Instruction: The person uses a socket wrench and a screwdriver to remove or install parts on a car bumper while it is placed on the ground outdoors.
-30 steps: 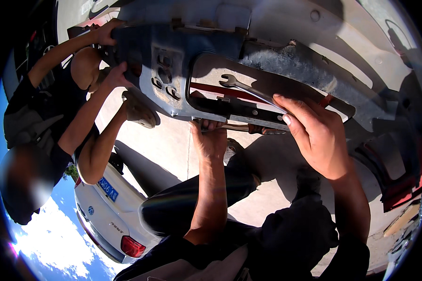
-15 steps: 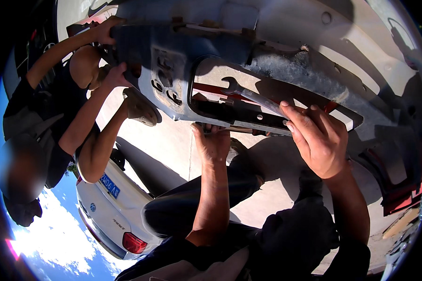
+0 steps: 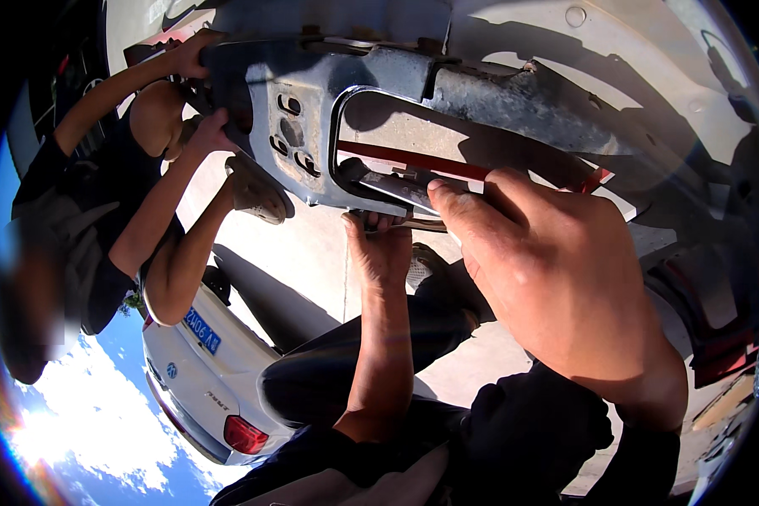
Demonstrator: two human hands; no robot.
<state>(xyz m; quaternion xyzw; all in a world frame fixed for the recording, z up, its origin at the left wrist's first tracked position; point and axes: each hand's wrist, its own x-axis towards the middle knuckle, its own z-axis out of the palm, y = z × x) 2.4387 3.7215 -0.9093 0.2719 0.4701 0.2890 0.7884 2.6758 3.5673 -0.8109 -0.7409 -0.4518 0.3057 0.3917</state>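
Nearest thing, around 3 o'clock: right hand (image 3: 557, 287), grip closed on a wrench (image 3: 401, 189) that points toward 10 o'clock in the opening of a metal frame (image 3: 388, 76). Looks like the fitting-the-wrench step to me; next move wants it seated square. Can't make out what the shadowed head meets. Left hand (image 3: 384, 257), near centre, has its fingers tucked under the edge by a rod (image 3: 426, 225), so can't tell its grip. Another person's hand (image 3: 215, 131) is on the frame at 10.
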